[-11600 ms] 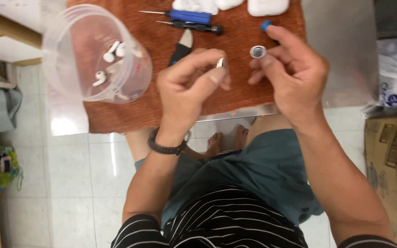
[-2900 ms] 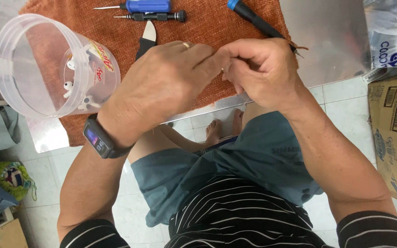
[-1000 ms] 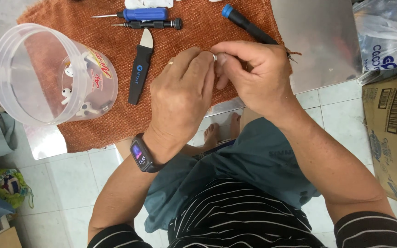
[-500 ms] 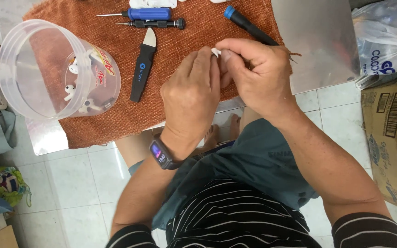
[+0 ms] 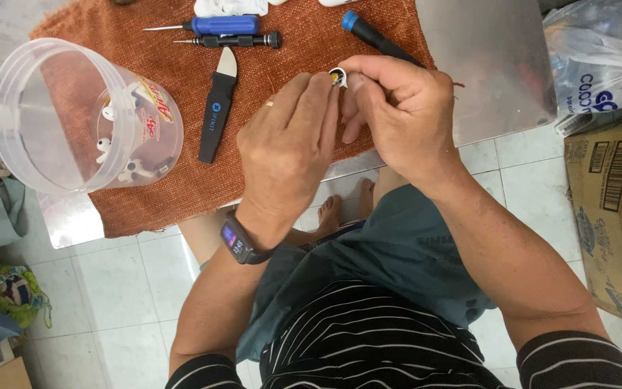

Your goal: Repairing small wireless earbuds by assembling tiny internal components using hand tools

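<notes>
Both hands met over the near edge of the rust-brown cloth [image 5: 181,194], and every place here is given from that cloth. The right hand [image 5: 401,119] was clamped on a small white earbud piece [image 5: 338,75], pinching it between thumb and forefinger above the cloth's right half. The left hand [image 5: 289,148] had its fingers drawn together with the fingertips pressed against the same piece; whether it gripped a fine tool there could not be told. The piece looked very light, hard and smooth, probably a thin plastic shell, so it seemed likely to slip or crack under a hard squeeze; a light pinch on its rounded body, away from the open end, seemed the safest hold. On the cloth's left end stood a clear plastic tub [image 5: 44,79] with several white earbuds [image 5: 120,169] in it. Toward the cloth's middle lay a black pry tool [image 5: 217,115], at its far edge a blue-handled screwdriver [image 5: 214,26] and a black screwdriver [image 5: 235,41], and a blue-capped black tool [image 5: 372,36] ran under the right hand. The cloth lay on a metal table [image 5: 491,65].
</notes>
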